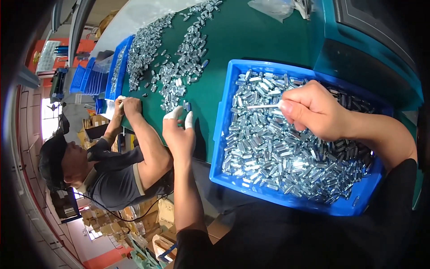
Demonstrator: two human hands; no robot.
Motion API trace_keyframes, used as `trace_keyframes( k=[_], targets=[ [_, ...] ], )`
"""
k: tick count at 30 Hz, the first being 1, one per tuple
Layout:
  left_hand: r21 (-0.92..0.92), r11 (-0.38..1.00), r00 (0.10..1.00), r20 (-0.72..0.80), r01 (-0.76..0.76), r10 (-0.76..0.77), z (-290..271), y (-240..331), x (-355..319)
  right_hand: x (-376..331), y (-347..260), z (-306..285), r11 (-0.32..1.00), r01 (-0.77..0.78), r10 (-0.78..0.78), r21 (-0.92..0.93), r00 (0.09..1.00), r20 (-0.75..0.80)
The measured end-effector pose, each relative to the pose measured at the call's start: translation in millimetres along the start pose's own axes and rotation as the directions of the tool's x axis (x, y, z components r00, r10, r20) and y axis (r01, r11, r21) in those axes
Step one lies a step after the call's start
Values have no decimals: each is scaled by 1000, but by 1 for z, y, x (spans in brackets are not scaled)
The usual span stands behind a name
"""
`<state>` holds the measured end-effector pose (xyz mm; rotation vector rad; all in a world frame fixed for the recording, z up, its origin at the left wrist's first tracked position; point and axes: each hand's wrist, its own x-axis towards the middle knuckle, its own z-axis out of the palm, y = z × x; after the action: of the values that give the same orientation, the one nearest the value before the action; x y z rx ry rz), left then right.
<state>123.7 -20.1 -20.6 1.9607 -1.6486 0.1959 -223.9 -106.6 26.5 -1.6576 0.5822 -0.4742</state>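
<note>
The right hand [313, 110] pinches one metal pin [262, 106] above the blue bin [224, 116]. Keep that grip firm. The left hand [179, 130] rests open and empty on the worktop [251, 36].

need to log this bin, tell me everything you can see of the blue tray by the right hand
The blue tray is a shallow rectangular bin, plastic by its look, sitting on the green table. It is heaped with small shiny metal pieces. The right hand hovers over it, pinching one piece.

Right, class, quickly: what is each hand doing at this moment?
Left hand: open, holding nothing, capped fingertips on the green table.
Right hand: closed, pinching one metal part over the blue bin.
</note>
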Motion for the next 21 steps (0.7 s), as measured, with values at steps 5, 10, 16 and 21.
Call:
trace_keyframes(
  k=[5, 10, 16, 21],
  targets=[
    [4, 998, 996, 61, 65, -65, 17, -11, -2, 0, 2, 0, 998, 29, -29, -64, 1000, 8],
    [-346, 931, 993, 54, 115, -102, 7, 14, -9, 3, 5, 0, 988, 94, -95, -121, 995, -3],
    [-865, 278, 907, 380, 418, -183, -20, 101, -28, 7, 10, 2, 983, 168, -167, -78, 986, 22],
    [-849, 97, 855, 517, 519, -54, -12, 115, -35, 8, 15, 5, 959, 220, -210, -179, 975, 73]
  ],
)
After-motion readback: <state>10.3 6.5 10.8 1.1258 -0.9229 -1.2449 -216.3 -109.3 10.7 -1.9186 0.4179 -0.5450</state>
